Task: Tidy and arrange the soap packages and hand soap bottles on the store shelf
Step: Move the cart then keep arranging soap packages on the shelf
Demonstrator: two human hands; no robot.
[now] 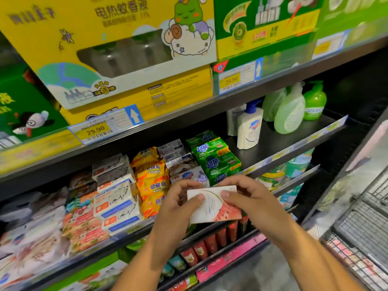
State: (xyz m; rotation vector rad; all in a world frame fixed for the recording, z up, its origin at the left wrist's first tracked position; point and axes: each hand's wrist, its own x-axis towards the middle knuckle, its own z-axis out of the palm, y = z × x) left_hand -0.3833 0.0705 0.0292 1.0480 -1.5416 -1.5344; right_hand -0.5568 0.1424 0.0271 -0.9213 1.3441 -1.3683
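Soap box [214,204], white and red, pinched by our left hand [178,204] and right hand [249,200] in front of the shelf [279,139]; risk, we judge: shoving it in carelessly could topple the stacked green packs [216,160] behind.

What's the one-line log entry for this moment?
left hand: grips white soap box, left end | right hand: grips same box, right end | box: held before soap shelf, unplaced | white pump bottle: standing on shelf
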